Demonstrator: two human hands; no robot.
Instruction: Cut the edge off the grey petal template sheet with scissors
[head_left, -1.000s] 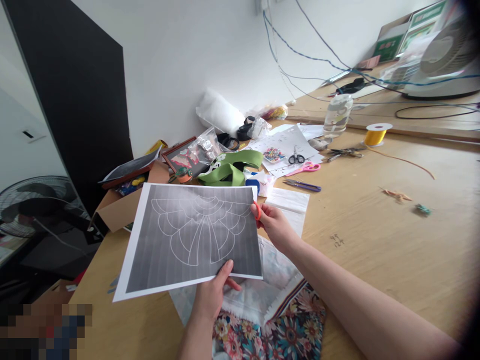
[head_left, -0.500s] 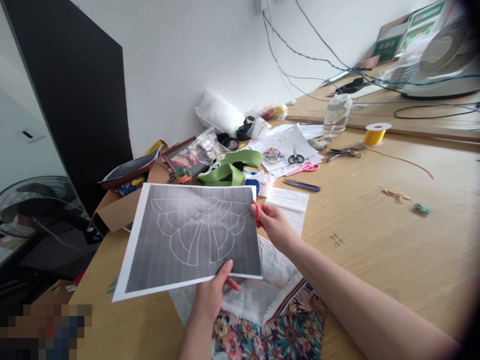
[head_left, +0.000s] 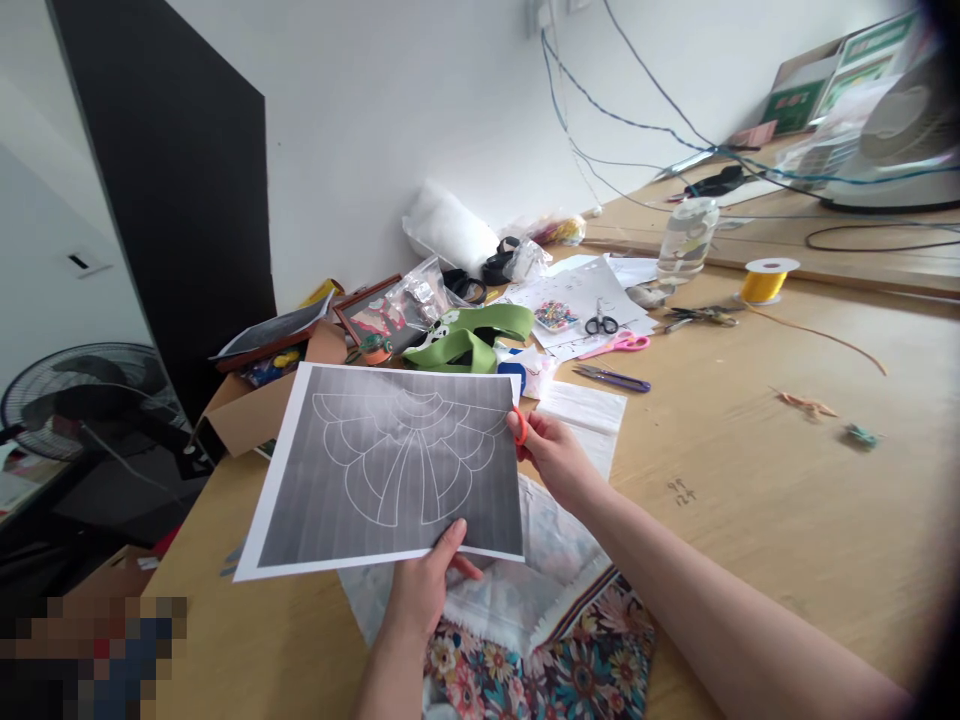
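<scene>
My left hand (head_left: pixel 427 590) pinches the lower edge of a grey printed sheet (head_left: pixel 390 470) that shows a white outline of fanned, scalloped shapes. The sheet is held flat above the table. At the sheet's right edge, my right hand (head_left: pixel 555 455) is closed with an orange ring-shaped handle (head_left: pixel 520 425) round a finger; I cannot make out the rest of that tool. Under the sheet lies a white cloth (head_left: pixel 525 590) over a flowered fabric (head_left: pixel 547 660).
A wooden table (head_left: pixel 750 480) carries a green strap (head_left: pixel 465 335), pink-handled scissors (head_left: pixel 619 343), small black scissors (head_left: pixel 600 322), purple snips (head_left: pixel 611 378), a yellow spool (head_left: pixel 765 280), a water bottle (head_left: pixel 686 240) and a cardboard box (head_left: pixel 259 405). A floor fan (head_left: pixel 82 400) stands at left.
The view has shifted slightly; the sheet and both hands keep the same hold, sitting a little higher and to the right in the picture.
</scene>
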